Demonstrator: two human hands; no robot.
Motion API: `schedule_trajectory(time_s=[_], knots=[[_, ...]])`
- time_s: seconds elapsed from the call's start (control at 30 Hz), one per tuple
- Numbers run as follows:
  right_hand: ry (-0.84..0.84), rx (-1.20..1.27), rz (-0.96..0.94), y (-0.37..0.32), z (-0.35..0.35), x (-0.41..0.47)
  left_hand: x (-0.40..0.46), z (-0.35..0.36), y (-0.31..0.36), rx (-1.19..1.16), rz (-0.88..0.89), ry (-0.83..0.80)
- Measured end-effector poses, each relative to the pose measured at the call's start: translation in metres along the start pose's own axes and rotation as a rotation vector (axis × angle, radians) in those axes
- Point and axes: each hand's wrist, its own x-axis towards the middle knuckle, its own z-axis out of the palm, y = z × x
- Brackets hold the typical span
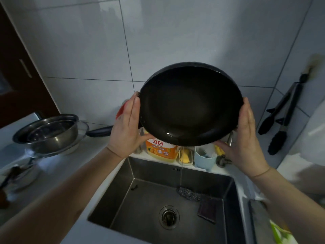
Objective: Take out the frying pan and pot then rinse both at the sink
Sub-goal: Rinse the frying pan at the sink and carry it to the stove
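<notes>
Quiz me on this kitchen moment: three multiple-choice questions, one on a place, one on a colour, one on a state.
1. Where is the pan?
A. Above the sink
B. On the counter
C. Lying in the basin

2. What colour is the soap bottle?
A. Blue
B. Orange
C. Green

3. How is the pan held?
A. Tilted, water draining off
B. Level and dry
C. Upside down

Answers: 1 A, the left hand and right hand hold it up over the basin. 2 B, its label is orange. 3 A, a thin stream falls from its low edge.

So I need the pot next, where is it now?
In the head view the pot sits on the counter left of the sink, beside the left hand.
</notes>
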Motion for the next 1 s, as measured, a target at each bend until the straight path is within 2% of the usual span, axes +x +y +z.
schedule_trajectory(time_s=[0.27, 0.4, 0.53, 0.67, 0.8, 1.0], knots=[[-0.361, 0.121, 0.224, 0.005, -0.007, -0.002, -0.016, -0.003, 0.011, -0.208, -0.169, -0.367], [-0.55, 0.299, 0.42, 0.009, -0.008, -0.017, -0.033, 0.011, 0.012, -0.432, -0.239, -0.546], [-0.733, 0.47, 0.545, 0.003, -0.01, -0.045, -0.055, 0.02, 0.01, -0.531, -0.311, -0.829], [-0.896, 0.452, 0.711, -0.002, -0.009, -0.08, -0.072, 0.018, 0.012, -0.579, -0.387, -1.106], [-0.944, 0.447, 0.762, -0.011, -0.017, -0.102, -0.081, 0.013, 0.025, -0.553, -0.396, -1.173], [-0.884, 0.511, 0.786, -0.016, -0.041, -0.116, -0.077, 0.004, 0.05, -0.563, -0.355, -1.158]])
